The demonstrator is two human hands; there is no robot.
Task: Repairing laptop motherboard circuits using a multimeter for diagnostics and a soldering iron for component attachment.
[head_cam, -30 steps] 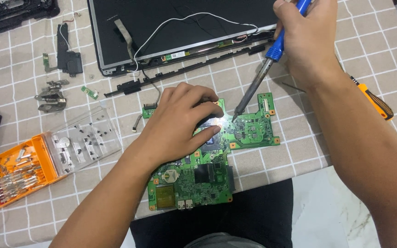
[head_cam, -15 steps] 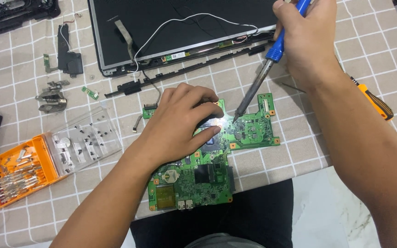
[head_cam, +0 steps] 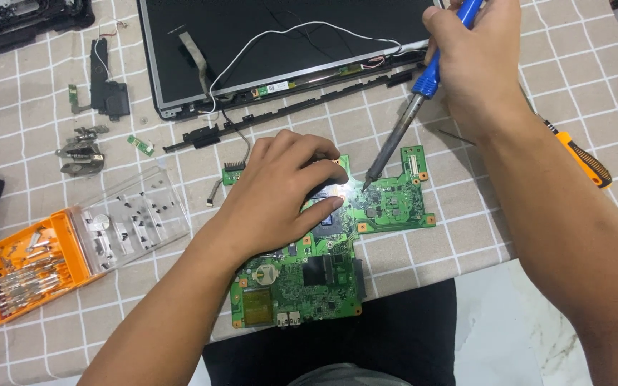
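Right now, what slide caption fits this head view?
Left hand steadies a green circuit board while the right hand angles a blue-handled soldering iron onto it.

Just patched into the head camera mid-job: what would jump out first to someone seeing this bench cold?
At centre lies the green circuit board, with the left hand pressed flat on its upper part. The right hand holds a blue-handled soldering iron slanted down, its tip on the board beside a bright glint. Behind them lies a dark stripped laptop screen panel; at left sits an orange screwdriver-bit case.

Screen panel (head_cam: 287, 43) blocks behind circuit board (head_cam: 309, 279), bit case (head_cam: 30, 264) left, tablecloth (head_cam: 595, 86) open right
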